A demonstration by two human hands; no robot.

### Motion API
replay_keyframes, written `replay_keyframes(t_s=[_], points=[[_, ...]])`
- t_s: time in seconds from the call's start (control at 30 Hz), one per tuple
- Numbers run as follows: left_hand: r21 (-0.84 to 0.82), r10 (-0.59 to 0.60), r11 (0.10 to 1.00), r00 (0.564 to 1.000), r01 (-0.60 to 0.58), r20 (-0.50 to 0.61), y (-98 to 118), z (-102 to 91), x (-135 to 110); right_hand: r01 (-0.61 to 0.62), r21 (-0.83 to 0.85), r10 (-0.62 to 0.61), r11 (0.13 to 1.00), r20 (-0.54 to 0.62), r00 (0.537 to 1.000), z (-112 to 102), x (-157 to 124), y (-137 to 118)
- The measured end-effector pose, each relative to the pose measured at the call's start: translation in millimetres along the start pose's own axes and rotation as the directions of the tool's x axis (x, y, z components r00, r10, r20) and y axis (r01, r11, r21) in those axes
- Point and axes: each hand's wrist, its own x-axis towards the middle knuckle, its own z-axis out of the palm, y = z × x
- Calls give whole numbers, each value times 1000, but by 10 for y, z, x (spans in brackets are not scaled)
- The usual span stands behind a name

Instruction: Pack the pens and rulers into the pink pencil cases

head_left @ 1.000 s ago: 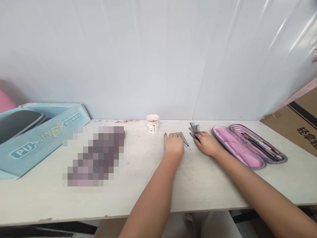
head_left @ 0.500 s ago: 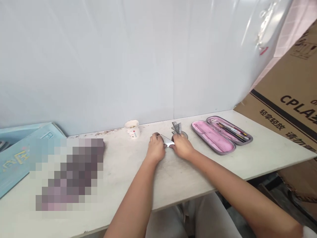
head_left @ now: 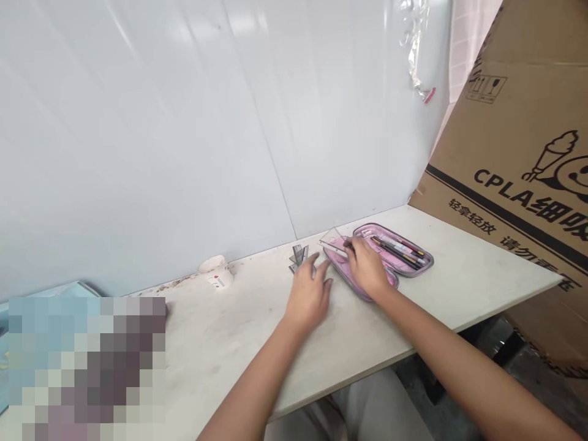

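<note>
Step in hand, as judged: handling of clear set square [head_left: 333, 241] at open pencil case [head_left: 430, 260], right of ctr. in frame. R hand [head_left: 366, 263]: gripping set sq. betw. thumb and fingers, over near half of case; cannot tell if touching lining. L hand [head_left: 309, 295]: fingers spread, nothing visibly held, just beside grey rulers [head_left: 299, 254] near ctr. of frame. Pens [head_left: 395, 252] in far half of case. For next move, recommended: hold pinch firm, level set sq., clear case rim w/o knocking pens, position L hand free of rulers.
</note>
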Motion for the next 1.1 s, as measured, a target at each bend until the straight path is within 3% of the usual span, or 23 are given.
replay_keyframes(t_s=[0.1,0.2,0.33,0.5,0.67,0.8,0.9,1.1], points=[[-1,28,1000,991,-29,132,294,182,216,-77,-103,82,992,52,995,-70,-31,246],[31,-47,999,973,41,227,412,337,360,-56,-234,93,971,150,984,-85,-96,309],[74,-106,993,952,88,286,373,418,436,127,-364,-37,923,245,969,-78,-144,264],[33,-45,999,946,36,320,336,397,450,126,-378,-20,917,271,962,-64,-173,276],[-46,-32,998,952,48,305,315,369,381,241,-377,-96,894,363,927,-104,-213,294],[-116,-58,989,966,90,252,181,275,253,318,-424,-133,848,411,902,-151,-183,208],[-82,-142,984,970,160,198,-39,163,101,348,-424,-159,836,421,893,-109,-110,32],[149,-372,925,913,350,166,-579,51,-280,376,-393,-129,839,529,839,333,5,-473]])
